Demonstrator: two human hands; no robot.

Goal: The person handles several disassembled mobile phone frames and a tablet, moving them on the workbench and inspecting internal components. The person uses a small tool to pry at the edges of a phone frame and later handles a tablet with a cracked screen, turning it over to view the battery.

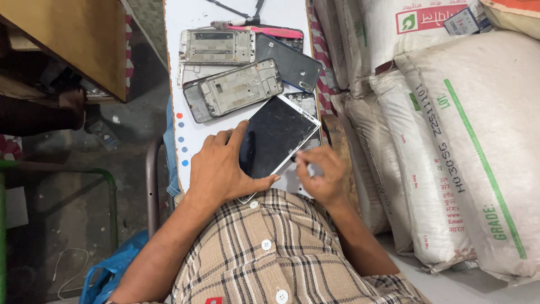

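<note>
Phone [274, 139], dark glass, white rim — where does it sit?

— Head view: lying tilted across the near end of the white board [191, 22], close to the person's checked shirt [270, 247]. Its top corner overlaps another stripped frame beneath it.

— Left hand [220, 169]?

— Clamped on the phone's left and lower edge. Thumb runs along the bottom rim, fingers curl over the far side. Firm hold, steadying it.

— Right hand [320, 175]?

— Fingers pinched narrow at the phone's right edge, near the lower corner. Cannot tell whether a pick or small tool sits between the fingertips; too small to make out.

— How far along does the work look?

— Early on this unit, by my judgement. Screen still seated flush in its rim, no gap seen. Only the edge is being worked.

— Anything already stripped?

— Yes. Grey metal frame [233, 90] lies bare beyond the phone, a second silver frame [217, 46] behind that, and a dark back cover [288, 65] to their right. Pink-handled tool [264, 29] at the far end of the board.

— Surroundings?

— White woven sacks [450, 141] stacked close on the right. Wooden tabletop [79, 39] upper left, another person's hand [73, 101] under it. Blue bag [112, 270] on the floor, lower left.
</note>
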